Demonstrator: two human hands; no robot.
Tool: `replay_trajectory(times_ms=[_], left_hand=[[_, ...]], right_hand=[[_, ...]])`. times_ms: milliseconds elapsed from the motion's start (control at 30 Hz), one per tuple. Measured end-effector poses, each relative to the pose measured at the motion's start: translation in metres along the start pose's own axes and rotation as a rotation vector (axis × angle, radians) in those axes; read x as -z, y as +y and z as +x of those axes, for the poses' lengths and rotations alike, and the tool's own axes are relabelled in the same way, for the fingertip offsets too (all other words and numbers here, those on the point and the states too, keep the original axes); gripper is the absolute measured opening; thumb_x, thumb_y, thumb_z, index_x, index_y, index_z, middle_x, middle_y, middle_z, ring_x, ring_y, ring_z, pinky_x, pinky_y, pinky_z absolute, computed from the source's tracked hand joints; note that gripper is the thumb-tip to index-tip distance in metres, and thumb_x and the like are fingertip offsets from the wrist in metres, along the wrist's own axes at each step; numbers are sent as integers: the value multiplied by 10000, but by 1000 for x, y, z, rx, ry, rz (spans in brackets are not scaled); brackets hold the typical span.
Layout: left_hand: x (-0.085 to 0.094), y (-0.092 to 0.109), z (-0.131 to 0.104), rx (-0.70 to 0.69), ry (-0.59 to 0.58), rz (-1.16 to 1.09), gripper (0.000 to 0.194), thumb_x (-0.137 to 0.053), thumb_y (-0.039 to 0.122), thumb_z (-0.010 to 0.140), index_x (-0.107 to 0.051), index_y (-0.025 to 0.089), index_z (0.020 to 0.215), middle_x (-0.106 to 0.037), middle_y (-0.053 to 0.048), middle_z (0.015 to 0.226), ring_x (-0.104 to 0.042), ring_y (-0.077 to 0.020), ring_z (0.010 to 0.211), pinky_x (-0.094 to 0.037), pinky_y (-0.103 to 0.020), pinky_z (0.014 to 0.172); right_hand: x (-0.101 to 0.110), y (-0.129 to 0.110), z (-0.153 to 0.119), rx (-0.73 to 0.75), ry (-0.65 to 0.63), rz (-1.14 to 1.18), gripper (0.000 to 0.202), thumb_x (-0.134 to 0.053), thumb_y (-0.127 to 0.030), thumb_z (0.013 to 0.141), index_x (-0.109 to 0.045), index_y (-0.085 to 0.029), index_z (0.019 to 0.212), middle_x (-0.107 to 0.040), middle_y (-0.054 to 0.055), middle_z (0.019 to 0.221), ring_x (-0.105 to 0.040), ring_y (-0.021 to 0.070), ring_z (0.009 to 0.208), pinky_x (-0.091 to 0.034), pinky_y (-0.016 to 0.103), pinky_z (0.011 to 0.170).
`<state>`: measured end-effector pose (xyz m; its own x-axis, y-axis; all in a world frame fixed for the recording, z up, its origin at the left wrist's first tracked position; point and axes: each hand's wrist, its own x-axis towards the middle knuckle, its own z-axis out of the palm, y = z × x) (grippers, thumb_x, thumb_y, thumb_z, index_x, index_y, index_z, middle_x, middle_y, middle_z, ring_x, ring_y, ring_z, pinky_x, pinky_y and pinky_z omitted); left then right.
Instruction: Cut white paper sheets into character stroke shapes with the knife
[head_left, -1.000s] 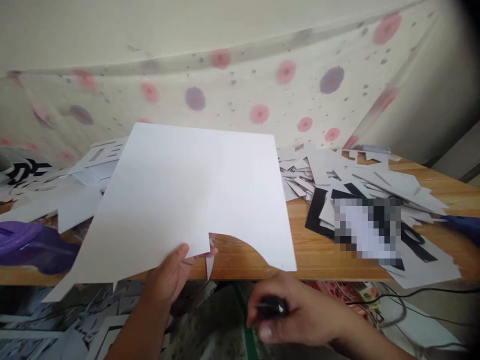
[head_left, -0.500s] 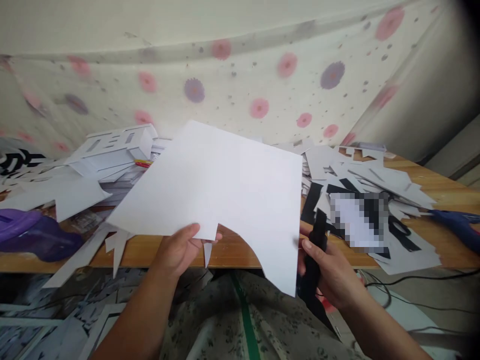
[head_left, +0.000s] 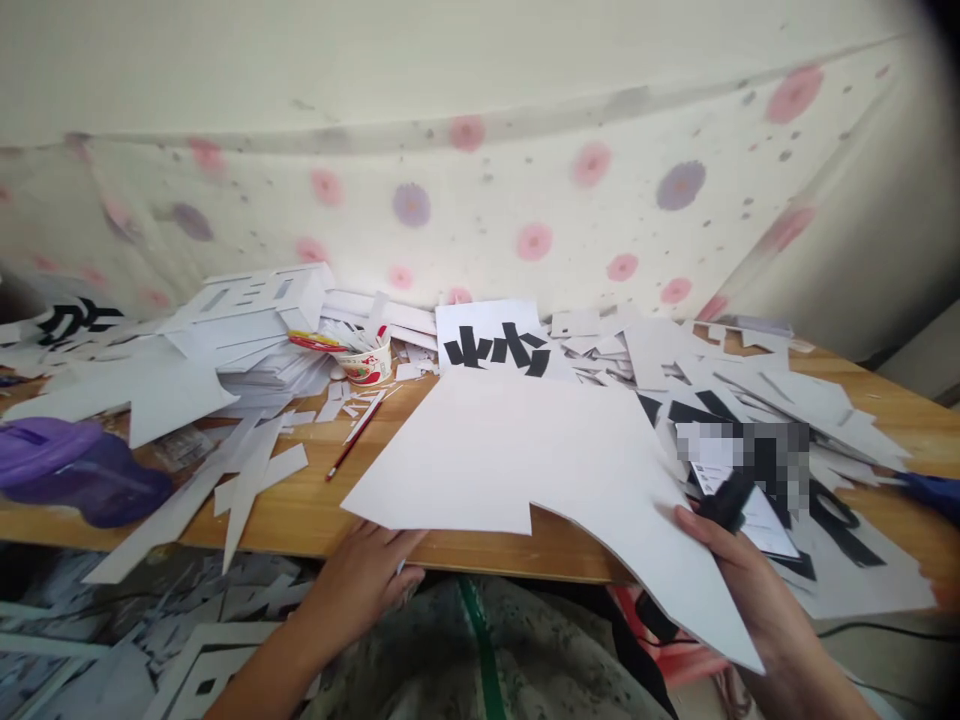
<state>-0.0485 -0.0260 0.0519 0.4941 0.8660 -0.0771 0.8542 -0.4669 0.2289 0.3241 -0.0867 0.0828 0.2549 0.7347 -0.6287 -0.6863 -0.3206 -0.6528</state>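
A large white board [head_left: 517,450], flat and stiff, has a square notch and a curved cut along its near edge. My right hand [head_left: 750,580] grips its right end with the thumb on top. A long black object [head_left: 727,500] is also in that hand, partly under the board; its kind is not clear. My left hand [head_left: 367,575] is at the table's front edge, just below the board's near left corner. Between its thumb and fingers a small white scrap [head_left: 407,546] shows. Behind the board lies a white sheet [head_left: 487,318] with black cut shapes [head_left: 499,348].
A purple-lidded bottle [head_left: 82,470] stands left. Paper cup [head_left: 365,362] with pens and a dark red pencil [head_left: 356,435] are left of centre. White offcuts [head_left: 255,480] and stacked white pieces [head_left: 262,370] cover the left; a phone-like screen [head_left: 757,510] and blue tool [head_left: 934,495] lie right.
The board has come down toward the table and shifted right, uncovering the cup, pencil and black shapes. My left hand has let go of the board; my right hand has taken its right end.
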Motion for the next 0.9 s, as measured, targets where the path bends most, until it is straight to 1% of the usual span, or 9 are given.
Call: replay_trajectory(times_ms=[67,133,200,300,467,533,600,767,900], left_hand=[[-7,-16,-7,3,68,104,369,-599,377,861,-672,220,1187,-691,-146,1180,-606,-363,1140,-454,-527,994],[-5,-39,-9,-83,133,137,643,-650,476,803,-533,195,1370,-543,-175,1400,-480,-389,1301,-381,-532,1080],[5,-66,-6,-136,158,154,707,-589,468,849,-393,197,1473,-419,-166,1503,-371,-370,1391,-297,-543,1134],[23,-110,6,-4,99,222,546,-403,387,947,-427,184,1453,-414,-145,1508,-366,-359,1395,-298,-569,1122],[45,-156,20,201,347,245,529,-275,396,980,-463,165,1417,-329,-154,1555,-295,-445,1401,-260,-710,1050],[49,-150,18,182,444,184,515,-332,428,961,-498,219,1400,-357,-144,1546,-319,-443,1394,-252,-687,1077],[50,-124,12,97,466,90,532,-433,460,921,-500,259,1409,-377,-128,1538,-354,-436,1381,-276,-629,1108],[36,-27,-5,-301,-23,125,919,-682,560,768,-205,362,1528,-151,-56,1622,-176,-387,1465,-266,-607,1133],[8,1,-4,-289,26,219,896,-658,239,766,-203,370,1527,-216,-35,1607,-179,-355,1470,-294,-590,1128]], right_hand=[[6,-3,3,-12,9,-32,397,-827,-260,508,-664,-194,863,-686,54,515,-571,214,316,-442,298,308],[9,-6,5,-20,-13,-93,381,-837,-276,511,-671,-185,841,-680,60,506,-584,224,331,-466,311,328],[9,-9,8,-11,-61,-145,381,-844,-292,526,-682,-172,849,-683,67,512,-604,236,359,-489,322,352],[2,-10,15,58,-146,-182,370,-827,-298,597,-697,-157,913,-721,79,590,-661,237,451,-528,310,421],[-27,-4,35,74,-314,-246,303,-789,-300,663,-697,-130,896,-746,95,669,-689,239,532,-552,331,507],[-44,-3,44,47,-374,-269,295,-791,-286,660,-688,-125,885,-753,95,708,-689,232,559,-560,340,531],[-62,-4,53,108,-417,-312,291,-793,-227,648,-684,-119,895,-755,88,747,-686,213,588,-570,330,559],[-87,-18,78,238,-309,-393,233,-723,-273,774,-651,-127,940,-723,74,720,-646,170,541,-543,286,496],[-68,-33,76,356,-182,-452,359,-723,-320,789,-604,-171,1093,-731,101,924,-690,188,641,-517,254,453]])
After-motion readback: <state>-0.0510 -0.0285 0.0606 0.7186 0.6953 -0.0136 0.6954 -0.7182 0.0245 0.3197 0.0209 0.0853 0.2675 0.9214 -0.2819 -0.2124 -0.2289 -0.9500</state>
